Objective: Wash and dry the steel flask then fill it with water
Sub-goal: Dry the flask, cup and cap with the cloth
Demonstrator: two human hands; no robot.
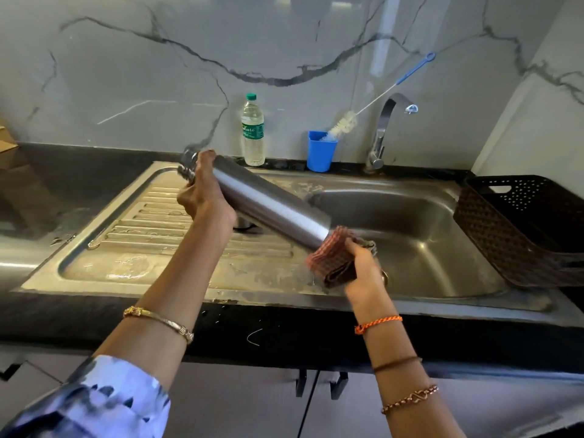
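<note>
Steel flask (pixel 268 200) tilted over the sink (pixel 410 197), left hand (pixel 205 197) gripping its neck, right hand (pixel 360 263) clutching a cloth (pixel 331 260) against its base

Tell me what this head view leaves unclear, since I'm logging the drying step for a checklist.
- Steel flask mouth end: blurred and covered by the left hand, so cap on or off is unclear.
- Flask base: hidden by the checked cloth that the right hand grips.
- Plastic bottle label: too small to read.
- Dark basket: cut off by the right edge.
</note>
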